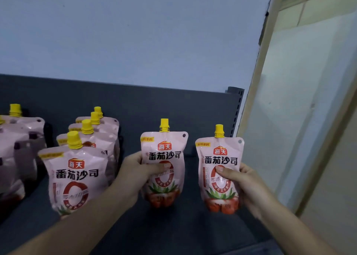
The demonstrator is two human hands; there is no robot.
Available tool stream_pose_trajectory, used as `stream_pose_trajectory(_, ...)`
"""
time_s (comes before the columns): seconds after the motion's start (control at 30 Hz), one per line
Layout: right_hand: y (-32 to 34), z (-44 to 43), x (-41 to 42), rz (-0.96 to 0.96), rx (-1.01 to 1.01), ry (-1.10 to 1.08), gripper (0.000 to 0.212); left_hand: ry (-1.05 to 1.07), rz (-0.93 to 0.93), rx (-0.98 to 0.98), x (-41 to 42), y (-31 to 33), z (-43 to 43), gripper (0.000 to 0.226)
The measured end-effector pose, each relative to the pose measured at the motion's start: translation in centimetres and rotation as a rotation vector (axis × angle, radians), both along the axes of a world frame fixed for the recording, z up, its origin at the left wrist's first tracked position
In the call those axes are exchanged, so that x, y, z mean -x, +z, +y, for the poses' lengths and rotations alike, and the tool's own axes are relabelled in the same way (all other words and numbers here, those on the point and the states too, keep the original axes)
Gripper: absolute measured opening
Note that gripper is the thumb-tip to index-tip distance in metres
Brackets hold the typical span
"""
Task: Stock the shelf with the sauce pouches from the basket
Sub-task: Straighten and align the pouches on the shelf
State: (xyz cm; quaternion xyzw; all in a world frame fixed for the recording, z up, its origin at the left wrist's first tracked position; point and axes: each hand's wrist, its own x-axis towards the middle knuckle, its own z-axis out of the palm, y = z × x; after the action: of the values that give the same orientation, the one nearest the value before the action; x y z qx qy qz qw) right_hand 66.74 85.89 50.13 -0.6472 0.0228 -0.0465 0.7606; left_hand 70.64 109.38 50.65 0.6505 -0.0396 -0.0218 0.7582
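Left hand [135, 175] grips the middle pouch [164, 150] by its left edge, thumb pressed across the front and fingers curled behind. Right hand [246, 185] grips the right pouch [220, 158] by its right edge in the same way, thumb on the front. Both pouches stand upright, yellow caps up and labels facing the camera, side by side and apart. Their bases are down at the dark shelf [173, 233]; whether they touch it cannot be told. Just left of the left hand, a row of pouches [77, 173] stands on the shelf, one behind another. Further left stands another group of pouches [17, 138], partly cut off. Behind the shelf's dark back panel [154, 100] is a pale wall [135, 32].
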Motion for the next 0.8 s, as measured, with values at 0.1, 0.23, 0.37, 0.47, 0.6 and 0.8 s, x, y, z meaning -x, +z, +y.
stream_pose_trajectory(0.1, -0.4, -1.4, -3.0, 0.03, 0.021, 0.036, 0.041, 0.064, -0.016, -0.033, -2.2, -0.5, -1.1, 0.028)
stream_pose_trajectory(0.23, -0.5, -3.0, -6.9, 0.039, 0.045, 0.103, 0.032, 0.156, -0.023, -0.082, -4.8, -1.1, -2.0, 0.026)
stream_pose_trajectory(0.37, -1.0, -3.8, -11.0, 0.031, 0.094, 0.163, 0.026, 0.213, -0.019, -0.071, -6.7, -1.3, -3.0, 0.025)
stream_pose_trajectory(0.47, -1.8, -4.1, -13.7, 0.021, 0.074, 0.17, 0.03, 0.218, -0.02, -0.049, -7.5, -1.2, -3.8, 0.023)
stream_pose_trajectory(0.6, -1.9, -4.4, -15.5, -0.025, 0.09, 0.197, 0.057, 0.191, -0.026, -0.096, -8.0, -1.1, -3.6, 0.023)
stream_pose_trajectory(0.8, -2.7, -5.8, -15.2, 0.028, 0.336, 0.299, 0.035, 0.197, -0.039, -0.367, -7.3, -2.8, -3.2, 0.034)
